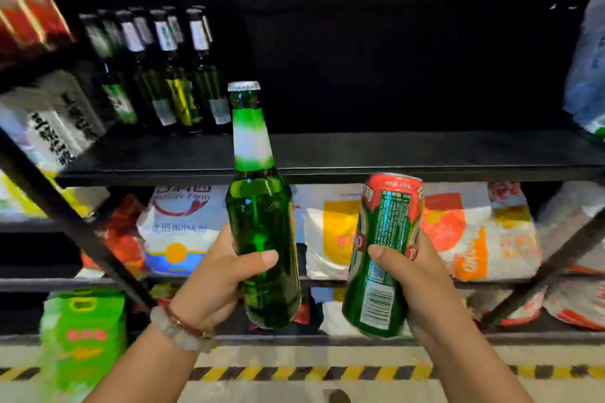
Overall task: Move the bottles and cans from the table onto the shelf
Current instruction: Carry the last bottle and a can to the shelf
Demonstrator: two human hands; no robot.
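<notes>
The two hands are closest to the camera. The left hand (212,275) grips a green bottle (262,222) low on its body, with the thumb across the front and the fingers curled behind it. The bottle stands almost upright, with its cap on. The right hand (409,275) grips a green and red can (383,255) round its middle. The can leans a little to the right. Both are held up in the air in front of the shelf (360,154), and neither one touches it.

The shelf is big, dark and has several levels. The board at the height of the bottle's neck has a wide bare part on the right side. At the back left of that board stands a row of dark bottles (163,75), close together. These look already put away, so I think part of the job is done.

Below that board lie white bags (183,226) with bright pictures. A green bag (82,330) stands low on the left. A striped yellow and black line (294,373) runs along the floor.

The bottle and can must yet be set down. The tabletop is out of sight, so I cannot tell how many more wait there.
</notes>
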